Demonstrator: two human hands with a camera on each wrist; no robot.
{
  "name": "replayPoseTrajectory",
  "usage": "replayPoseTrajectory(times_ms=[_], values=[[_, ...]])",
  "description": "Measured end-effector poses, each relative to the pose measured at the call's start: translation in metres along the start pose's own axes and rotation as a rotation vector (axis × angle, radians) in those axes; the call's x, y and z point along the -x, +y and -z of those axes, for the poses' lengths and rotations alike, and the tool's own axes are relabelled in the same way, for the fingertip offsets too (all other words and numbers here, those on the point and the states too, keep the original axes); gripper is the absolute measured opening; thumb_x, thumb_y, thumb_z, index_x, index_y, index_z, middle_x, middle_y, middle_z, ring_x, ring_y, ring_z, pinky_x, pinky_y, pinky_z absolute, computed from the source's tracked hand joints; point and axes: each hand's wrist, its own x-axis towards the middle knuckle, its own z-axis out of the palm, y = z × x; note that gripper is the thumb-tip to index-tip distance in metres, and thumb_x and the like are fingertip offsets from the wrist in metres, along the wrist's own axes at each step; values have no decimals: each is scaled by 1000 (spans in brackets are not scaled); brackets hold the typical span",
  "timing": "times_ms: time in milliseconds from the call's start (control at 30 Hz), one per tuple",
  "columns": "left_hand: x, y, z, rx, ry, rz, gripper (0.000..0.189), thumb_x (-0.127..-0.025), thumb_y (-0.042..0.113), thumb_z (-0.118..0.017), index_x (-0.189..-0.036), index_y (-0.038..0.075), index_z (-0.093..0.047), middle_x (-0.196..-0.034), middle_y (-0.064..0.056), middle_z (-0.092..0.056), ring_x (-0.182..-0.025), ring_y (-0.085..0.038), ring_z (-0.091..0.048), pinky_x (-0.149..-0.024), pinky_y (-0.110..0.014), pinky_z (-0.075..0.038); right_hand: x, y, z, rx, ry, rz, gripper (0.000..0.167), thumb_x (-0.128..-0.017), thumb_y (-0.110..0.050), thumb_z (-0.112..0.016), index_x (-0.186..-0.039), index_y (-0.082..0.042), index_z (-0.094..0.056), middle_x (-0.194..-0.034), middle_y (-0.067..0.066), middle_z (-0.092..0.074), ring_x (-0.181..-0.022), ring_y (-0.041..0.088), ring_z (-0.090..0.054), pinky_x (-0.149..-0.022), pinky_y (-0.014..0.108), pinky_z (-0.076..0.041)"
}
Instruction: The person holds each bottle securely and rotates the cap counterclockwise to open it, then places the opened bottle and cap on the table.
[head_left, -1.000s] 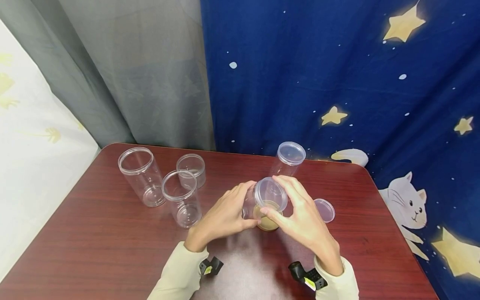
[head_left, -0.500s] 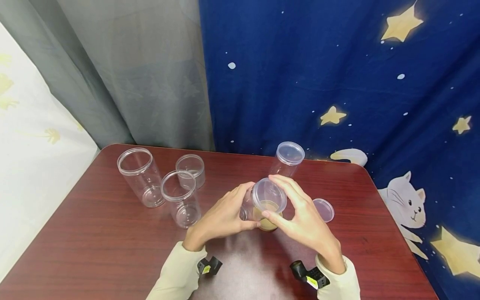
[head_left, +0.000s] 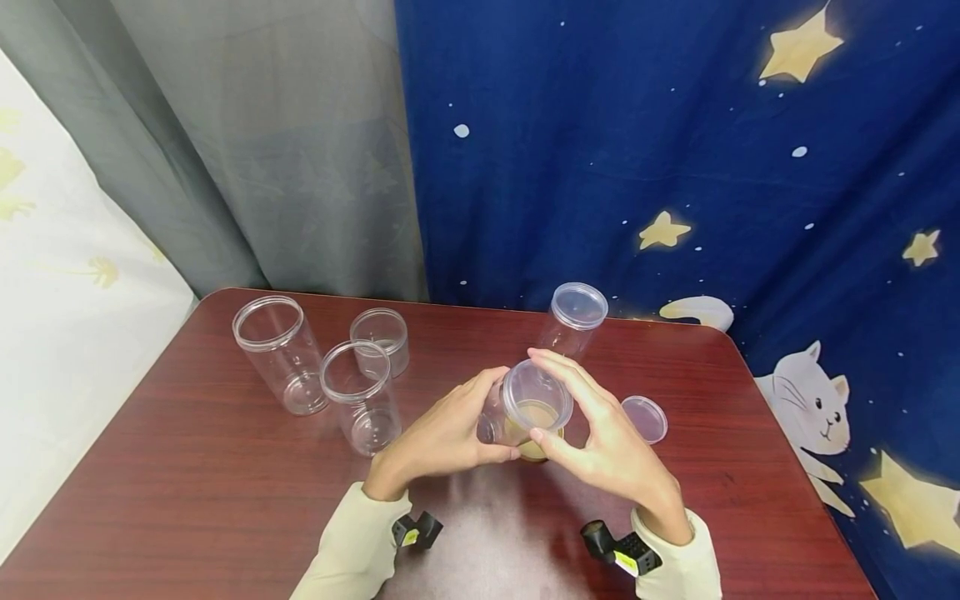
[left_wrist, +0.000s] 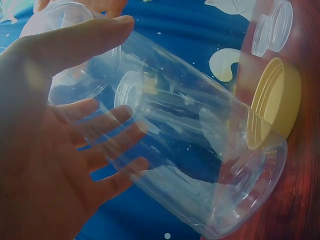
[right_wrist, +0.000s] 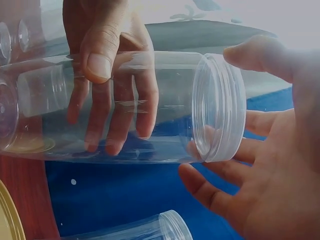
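Near the table's middle, my left hand (head_left: 450, 425) grips the side of a clear plastic jar (left_wrist: 175, 100), thumb on one side and fingers on the other. The jar leans, its bottom end low and its top tilted toward the camera. A translucent screw lid (right_wrist: 227, 107) covers the jar's mouth. My right hand (head_left: 603, 429) curves round this lid, thumb at one edge and fingers at the opposite side. A yellow screw lid (left_wrist: 282, 100) lies on the table beside the jar's lower end; in the head view it shows partly behind and through the jar.
Two tall uncovered clear jars (head_left: 281, 358) (head_left: 367, 408) and a short one (head_left: 382, 350) stand at the left of the table (head_left: 187, 467). Behind my hands is a lidded jar (head_left: 573, 321). A flat translucent lid (head_left: 644, 418) lies right of my right hand. Curtains (head_left: 525, 167) hang behind.
My right hand's thumb and fingers have shifted slightly round the lid's edge. The left hand and the jar have stayed almost in place; the head view has drifted slightly.
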Motion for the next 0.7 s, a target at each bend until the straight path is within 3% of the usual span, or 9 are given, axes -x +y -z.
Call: replayPoseTrajectory(times_ms=[400,700], values=[[0,-2,0,24,-39,-19,91,-72,34,-87,-146,11,-39,-137,-4,-54,-120,-15,-53,-103,-40,-44,1,1,1,-69,-35,26,88,-77,-7,-72,-154,-15,-30,-154,-2,-42,-138,23,-44,-113,30,-35],[0,-2,1,43,-70,-31,90,-73,35,-87,-145,16,-38,-132,4,-54,-117,-9,-53,-102,-36,-45,0,5,0,-106,-55,91,89,-76,-4,-69,-154,-11,-28,-155,2,-41,-140,21,-42,-115,25,-30]])
